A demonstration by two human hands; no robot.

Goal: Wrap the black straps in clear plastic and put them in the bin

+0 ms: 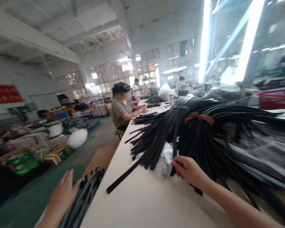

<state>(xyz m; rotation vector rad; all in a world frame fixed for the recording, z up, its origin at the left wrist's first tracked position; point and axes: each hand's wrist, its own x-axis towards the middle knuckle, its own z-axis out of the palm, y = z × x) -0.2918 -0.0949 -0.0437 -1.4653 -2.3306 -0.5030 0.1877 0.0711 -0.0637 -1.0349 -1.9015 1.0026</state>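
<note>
A thick pile of long black straps (154, 139) lies over the white table (133, 202), tied with a reddish-brown band (199, 117). My right hand (190, 171) is closed in a pinch on the end of one black strap (175, 144) at the pile's front. Behind those fingers sits a crumpled clear plastic bag (165, 160). My left hand (63, 193), fingers stretched out, is off the table's left edge, next to a bundle of dark grey straps (85, 196). Whether it touches them I cannot tell. A single strap (122, 177) sticks out from the pile across the tabletop.
A co-worker (122, 107) sits at the table's far left side, hands over the tabletop. Cardboard (102, 158) lies on the floor left of the table. Bright tube lights (205, 41) stand at the right, above a red basket (276, 99).
</note>
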